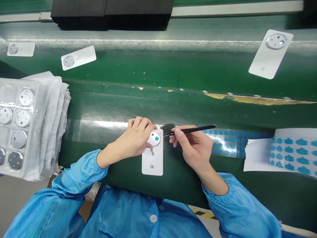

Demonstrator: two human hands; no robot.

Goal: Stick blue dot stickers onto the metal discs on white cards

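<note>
A white phone back cover (152, 167) lies on the green bench in front of me, an octagonal silver disc (155, 136) at its top and small dark print below. One blue sticker (157, 138) shows on the disc's right side. My left hand (136, 138) grips the cover's upper left edge, with the thumb by the disc and the other fingers curled at the top. Black tweezers (195, 129) are pinched in my right hand (195, 145), their tips pointing left beside the cover's right edge. I cannot make out anything between the tips.
Sheets of blue stickers (289, 152) lie at the right. A clear tray (37, 132) of octagonal discs rests on stacked white sheets at the left. Farther back on the belt are more white covers (268, 61), and black blocks (111, 15) stand behind.
</note>
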